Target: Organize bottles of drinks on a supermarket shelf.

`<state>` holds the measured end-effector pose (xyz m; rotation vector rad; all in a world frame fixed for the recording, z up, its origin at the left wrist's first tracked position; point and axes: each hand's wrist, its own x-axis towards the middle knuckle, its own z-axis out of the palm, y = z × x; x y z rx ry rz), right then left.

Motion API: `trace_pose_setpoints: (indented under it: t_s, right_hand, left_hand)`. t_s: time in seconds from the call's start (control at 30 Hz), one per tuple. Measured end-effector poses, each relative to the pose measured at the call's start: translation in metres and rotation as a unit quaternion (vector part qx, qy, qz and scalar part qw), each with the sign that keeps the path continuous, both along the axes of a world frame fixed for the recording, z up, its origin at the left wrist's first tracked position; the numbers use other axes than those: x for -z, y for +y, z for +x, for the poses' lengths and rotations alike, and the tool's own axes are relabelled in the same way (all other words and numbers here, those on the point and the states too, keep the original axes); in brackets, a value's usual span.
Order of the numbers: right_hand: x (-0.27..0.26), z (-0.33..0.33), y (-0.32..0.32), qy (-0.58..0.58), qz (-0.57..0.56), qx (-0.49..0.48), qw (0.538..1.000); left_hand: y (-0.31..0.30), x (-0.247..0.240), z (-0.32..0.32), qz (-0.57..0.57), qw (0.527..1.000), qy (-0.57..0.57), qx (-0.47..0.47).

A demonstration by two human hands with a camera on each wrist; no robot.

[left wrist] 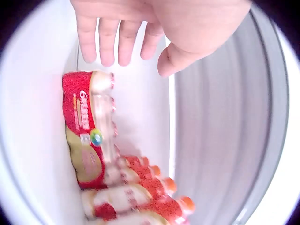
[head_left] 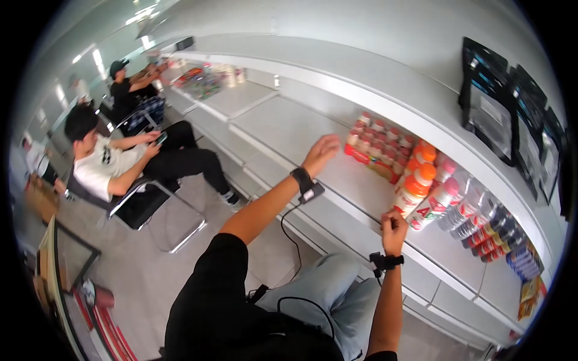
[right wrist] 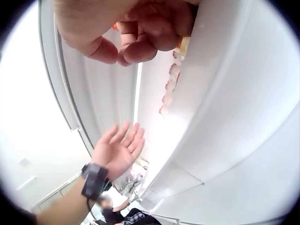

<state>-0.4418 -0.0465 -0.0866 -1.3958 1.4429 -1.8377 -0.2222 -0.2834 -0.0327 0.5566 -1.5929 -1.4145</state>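
My left hand (head_left: 323, 151) is held over the shelf (head_left: 283, 129) with fingers extended, just left of a shrink-wrapped multipack of small red-capped drink bottles (head_left: 378, 144). In the left wrist view its fingers and thumb are spread above the end of the red-and-gold pack (left wrist: 84, 131), with nothing between them. My right hand (head_left: 394, 228) is at the shelf's front edge, right by an orange-capped bottle (head_left: 414, 188). The right wrist view shows its fingers (right wrist: 140, 50) curled in, holding nothing visible. Pink-capped bottles (head_left: 438, 201) stand beside the orange-capped ones.
Farther right on the shelf are clear water bottles (head_left: 463, 213), dark bottles with red labels (head_left: 490, 237) and small packs (head_left: 524, 262). Black pouches (head_left: 490, 102) stand on the upper shelf. To the left a person (head_left: 114, 153) sits on a chair; another person (head_left: 135, 90) sits farther back.
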Motion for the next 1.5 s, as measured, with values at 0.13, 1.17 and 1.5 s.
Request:
trace_pose_setpoints:
  t_s: [0.13,1.17,1.5]
  right_hand:
    - [-0.010,0.000,0.005,-0.033,0.013,-0.046,0.998]
    - [0.078,-0.021,0.271,-0.129,0.220,0.216,0.943]
    - [0.100,-0.031,0.313,-0.182,0.235,0.284,0.912]
  left_hand:
    - [0.109,-0.008,0.063,0.057,0.993,0.054,0.092]
    - [0.252,0.124,0.130,0.026,0.975,-0.218,-0.025]
    - [0.263,0.116,0.133,0.017,0.971,-0.239,-0.018]
